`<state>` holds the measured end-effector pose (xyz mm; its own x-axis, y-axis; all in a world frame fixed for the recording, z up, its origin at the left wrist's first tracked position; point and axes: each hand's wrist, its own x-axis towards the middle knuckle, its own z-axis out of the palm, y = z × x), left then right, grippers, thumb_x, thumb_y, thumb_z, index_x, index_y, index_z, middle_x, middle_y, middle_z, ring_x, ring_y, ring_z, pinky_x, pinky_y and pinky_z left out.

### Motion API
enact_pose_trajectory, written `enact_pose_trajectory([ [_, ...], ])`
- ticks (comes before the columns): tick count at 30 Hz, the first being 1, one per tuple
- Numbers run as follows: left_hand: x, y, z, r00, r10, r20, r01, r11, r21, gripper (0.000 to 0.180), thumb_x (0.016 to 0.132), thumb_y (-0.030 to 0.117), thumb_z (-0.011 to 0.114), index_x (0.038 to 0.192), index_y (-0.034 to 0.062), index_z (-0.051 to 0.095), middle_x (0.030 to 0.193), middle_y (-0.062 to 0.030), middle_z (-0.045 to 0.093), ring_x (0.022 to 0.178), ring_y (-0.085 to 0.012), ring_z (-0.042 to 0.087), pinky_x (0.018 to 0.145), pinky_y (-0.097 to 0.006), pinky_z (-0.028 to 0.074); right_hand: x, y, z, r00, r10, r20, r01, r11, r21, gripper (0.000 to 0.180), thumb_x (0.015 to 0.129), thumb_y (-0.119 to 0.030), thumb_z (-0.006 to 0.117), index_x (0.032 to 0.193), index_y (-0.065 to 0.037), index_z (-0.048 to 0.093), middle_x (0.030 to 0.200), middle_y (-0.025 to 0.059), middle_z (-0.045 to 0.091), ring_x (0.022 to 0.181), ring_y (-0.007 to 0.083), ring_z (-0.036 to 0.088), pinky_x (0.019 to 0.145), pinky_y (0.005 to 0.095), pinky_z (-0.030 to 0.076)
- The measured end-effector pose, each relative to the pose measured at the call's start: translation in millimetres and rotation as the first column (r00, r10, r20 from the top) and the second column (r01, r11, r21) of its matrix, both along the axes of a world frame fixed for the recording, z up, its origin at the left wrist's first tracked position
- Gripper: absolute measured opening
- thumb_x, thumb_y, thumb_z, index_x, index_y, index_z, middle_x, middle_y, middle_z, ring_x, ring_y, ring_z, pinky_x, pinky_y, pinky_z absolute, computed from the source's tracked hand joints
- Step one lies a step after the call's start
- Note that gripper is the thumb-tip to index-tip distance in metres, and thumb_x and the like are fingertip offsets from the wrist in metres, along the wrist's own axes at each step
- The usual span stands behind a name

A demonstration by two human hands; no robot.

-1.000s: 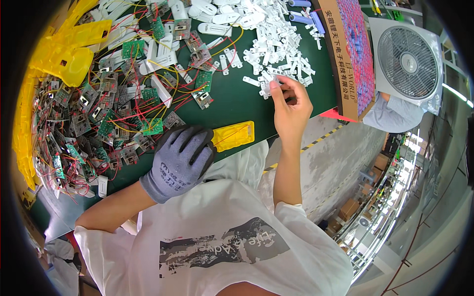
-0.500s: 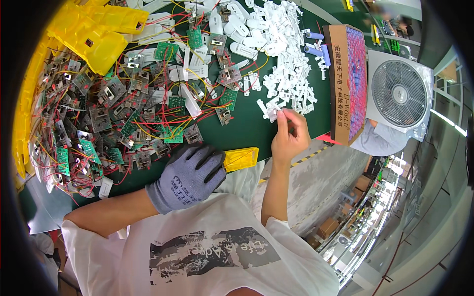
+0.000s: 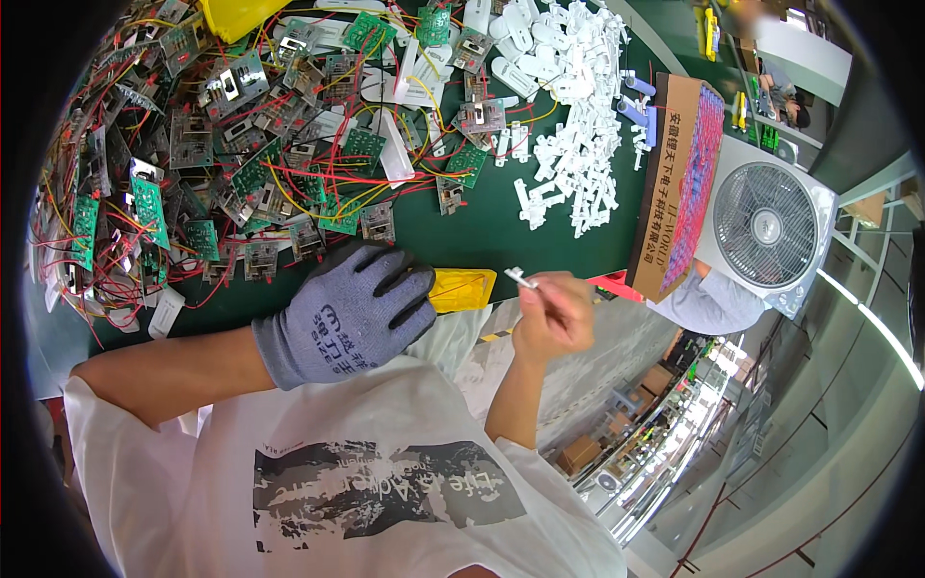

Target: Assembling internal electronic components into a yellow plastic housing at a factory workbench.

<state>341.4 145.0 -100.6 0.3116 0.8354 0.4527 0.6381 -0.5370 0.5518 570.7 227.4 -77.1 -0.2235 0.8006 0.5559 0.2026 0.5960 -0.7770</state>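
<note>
My left hand (image 3: 352,306), in a grey glove with black fingers, lies curled over one end of a yellow plastic housing (image 3: 462,290) at the table's near edge. A thin wire shows inside the housing; the covered end is hidden. Bare and pinched, my right hand (image 3: 556,316) holds a small white plastic piece (image 3: 521,278) between thumb and fingers, just right of the housing. Beyond it spreads a pile of similar small white plastic pieces (image 3: 583,125). Green circuit boards (image 3: 149,207) with metal parts and red and yellow wires are heaped left of and beyond my gloved hand.
Larger white plastic covers (image 3: 525,58) lie at the far middle, near another yellow part (image 3: 236,14). At right, a cardboard box (image 3: 667,183) of pink-purple cylinders stands beside loose blue cylinders (image 3: 636,108). A white fan (image 3: 768,226) and another person's sleeve (image 3: 711,301) are beyond the box.
My right hand has drawn back from the white pile toward the yellow housing, carrying a small white piece. My left hand stays on the housing. The whole view has shifted slightly.
</note>
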Motion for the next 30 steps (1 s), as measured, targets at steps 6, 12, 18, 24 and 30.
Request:
enact_pose_trajectory([
  [6,0,0,2,1.000,0.003,-0.017,-0.004,1.000,-0.026,0.026,0.070,0.022,0.057,0.092,0.0090,0.060,0.103,-0.0097,0.056,0.094,-0.0255,0.056,0.082,-0.039,0.046,22,-18,25,0.905,0.111,0.411,0.015,0.957,-0.290,0.023,0.063,0.014,0.075,0.081,0.002,0.067,0.081,0.0120,0.066,0.066,0.0155,0.062,0.054,0.0233,0.048],
  [12,0,2,1,1.000,0.025,0.006,-0.025,1.000,-0.004,0.027,0.070,0.022,0.057,0.094,0.0089,0.060,0.101,-0.0098,0.056,0.093,-0.0250,0.056,0.082,-0.040,0.046,17,-24,23,0.926,0.067,0.371,0.163,0.817,-0.554,0.020,0.070,0.011,0.074,0.086,0.001,0.068,0.085,0.0114,0.068,0.070,0.0127,0.064,0.057,0.0215,0.049],
  [18,1,0,-2,1.000,0.008,0.018,-0.007,1.000,-0.027,0.028,0.070,0.023,0.057,0.094,0.0091,0.062,0.102,-0.0103,0.057,0.093,-0.0252,0.056,0.081,-0.040,0.046,12,-42,7,0.904,-0.046,0.426,0.251,0.863,-0.439,0.021,0.072,0.007,0.075,0.091,0.001,0.066,0.085,0.0125,0.068,0.066,0.0133,0.066,0.060,0.0219,0.052],
  [24,2,-3,-3,0.999,0.012,0.040,-0.010,0.998,-0.057,0.029,0.062,0.019,0.065,0.088,0.0092,0.059,0.108,-0.0105,0.058,0.097,-0.0289,0.057,0.081,-0.044,0.049,1,-43,11,0.891,-0.066,0.449,0.280,0.859,-0.428,0.016,0.078,0.005,0.072,0.092,0.002,0.067,0.084,0.0096,0.068,0.066,0.0126,0.065,0.060,0.0212,0.051],
  [30,0,0,-1,1.000,0.026,0.016,-0.025,0.999,-0.029,0.032,0.071,0.023,0.056,0.099,0.0091,0.062,0.102,-0.0106,0.056,0.094,-0.0258,0.057,0.083,-0.041,0.046,-3,-38,20,0.949,-0.079,0.305,0.271,0.699,-0.662,0.016,0.076,0.007,0.071,0.092,0.004,0.068,0.096,0.0087,0.063,0.071,0.0107,0.064,0.059,0.0194,0.050],
])
